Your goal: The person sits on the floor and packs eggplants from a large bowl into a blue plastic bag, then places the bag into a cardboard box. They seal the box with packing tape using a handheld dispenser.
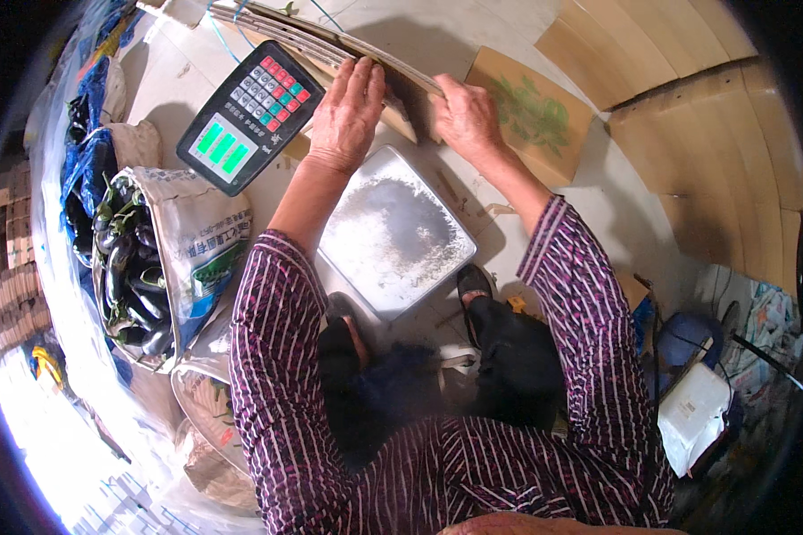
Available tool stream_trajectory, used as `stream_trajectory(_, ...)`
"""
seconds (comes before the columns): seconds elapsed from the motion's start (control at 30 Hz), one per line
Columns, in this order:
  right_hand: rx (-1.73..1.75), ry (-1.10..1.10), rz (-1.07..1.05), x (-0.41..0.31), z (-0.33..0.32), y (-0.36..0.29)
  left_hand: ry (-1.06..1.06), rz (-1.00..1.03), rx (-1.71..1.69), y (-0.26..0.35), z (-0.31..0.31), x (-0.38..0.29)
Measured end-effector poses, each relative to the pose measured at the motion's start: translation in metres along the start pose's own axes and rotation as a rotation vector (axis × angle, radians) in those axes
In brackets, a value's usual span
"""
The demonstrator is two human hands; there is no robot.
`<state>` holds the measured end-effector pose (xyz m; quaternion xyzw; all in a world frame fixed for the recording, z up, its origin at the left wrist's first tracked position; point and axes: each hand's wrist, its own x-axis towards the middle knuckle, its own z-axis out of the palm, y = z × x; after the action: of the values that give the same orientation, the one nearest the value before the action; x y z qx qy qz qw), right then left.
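A cardboard carton [406,100] stands on edge beyond the scale, its layered flaps running toward the upper left. My left hand [349,110] lies over the near flap edges with fingers straight and together; its thumb is hidden. At the right end of the far edge, my right hand [465,114] grips the cardboard with bent fingers. Between my forearms sits the scale's square metal platform [395,234], smudged with grey and bearing nothing. The scale's keypad display [249,117], lit green, stands left of my left hand.
An open woven sack of eggplants [134,274] stands at the left, with another sack [207,408] below it. A printed cardboard panel [532,110] lies right of my right hand. Stacked cartons [702,154] line the right side. My shoes [474,284] flank the platform's near corner.
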<state>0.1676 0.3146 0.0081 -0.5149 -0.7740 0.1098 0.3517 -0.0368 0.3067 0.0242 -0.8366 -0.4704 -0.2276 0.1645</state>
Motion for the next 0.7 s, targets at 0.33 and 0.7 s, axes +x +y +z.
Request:
stream_trajectory(0.33,-0.295,-0.672,0.408,-0.097,-0.156,-0.019,-0.056,-0.123,-0.086,-0.055,-0.004,-0.011)
stream_trajectory(0.7,-0.225,-0.492,0.153,-0.089,-0.102,-0.004,-0.461,-0.381,-0.663,0.04,-0.108,-0.122)
